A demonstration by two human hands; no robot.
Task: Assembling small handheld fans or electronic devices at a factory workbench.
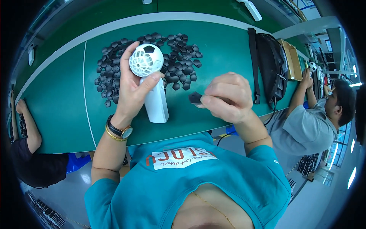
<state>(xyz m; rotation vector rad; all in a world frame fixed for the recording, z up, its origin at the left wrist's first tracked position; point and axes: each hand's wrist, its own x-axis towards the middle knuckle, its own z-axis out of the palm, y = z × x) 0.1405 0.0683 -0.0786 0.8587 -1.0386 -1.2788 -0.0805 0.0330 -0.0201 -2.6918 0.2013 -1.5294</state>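
My left hand (134, 82) is closed round a white handheld device with a football-shaped head (146, 61), just under the ball. Part of the ball is an open lattice, and one black pentagon (149, 49) sits near its top. The white handle (156, 105) slants down toward the table's near edge. To the right, my right hand (228, 95) pinches a small black pentagon piece (196, 97) between thumb and fingers, apart from the ball. Beyond and around the device, many loose black pentagon pieces (179, 63) lie spread on the green table (213, 49).
A black backpack (270, 65) lies on the right of the table, with an open cardboard box (291, 61) beside it. At the right, a person in grey (312, 126) holds a similar ball (312, 67). Another person's arm (28, 122) rests at the left edge.
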